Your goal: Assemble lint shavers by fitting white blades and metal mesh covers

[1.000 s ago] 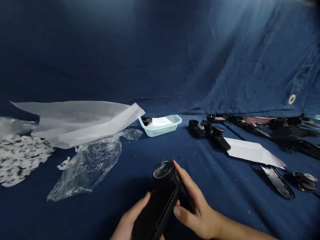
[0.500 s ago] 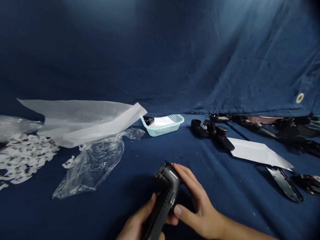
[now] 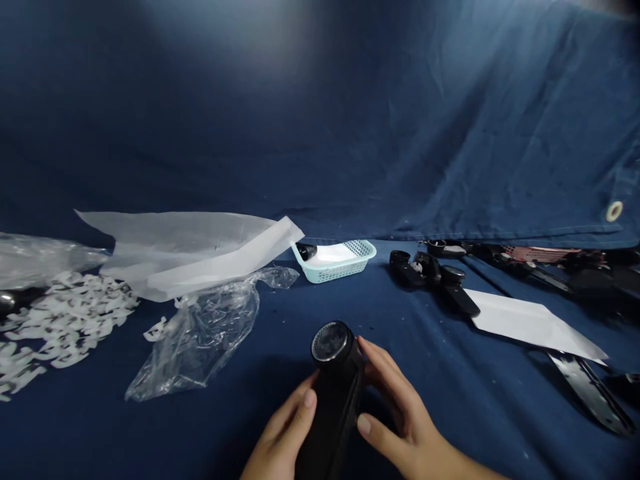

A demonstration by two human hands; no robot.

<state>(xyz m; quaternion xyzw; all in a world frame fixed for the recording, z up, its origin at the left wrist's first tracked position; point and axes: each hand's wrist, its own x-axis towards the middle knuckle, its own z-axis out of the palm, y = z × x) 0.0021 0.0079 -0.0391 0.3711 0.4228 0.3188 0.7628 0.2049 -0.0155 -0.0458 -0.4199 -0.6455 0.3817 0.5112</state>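
A black hand-held device with a round mesh head (image 3: pixel 333 387) is gripped between both my hands at the bottom centre, its mesh face turned up towards me. My left hand (image 3: pixel 285 437) wraps its left side, thumb on the body. My right hand (image 3: pixel 400 417) clasps its right side, fingers curled along the head and thumb pressed on the body. Below them lies a dark blue cloth (image 3: pixel 260 373) covering the table.
A crumpled clear plastic bag (image 3: pixel 200 333) and white translucent sheets (image 3: pixel 200 250) lie to the left, with several white cut-out pieces (image 3: pixel 60 320). A small teal basket (image 3: pixel 335 260) stands behind. To the right are black device parts (image 3: pixel 430 273) and a white paper (image 3: pixel 535 323).
The device was rolled so its mesh head faced sideways, then turned back so the mesh faces up. My left fingers moved up on its body. The view shifted slightly left.
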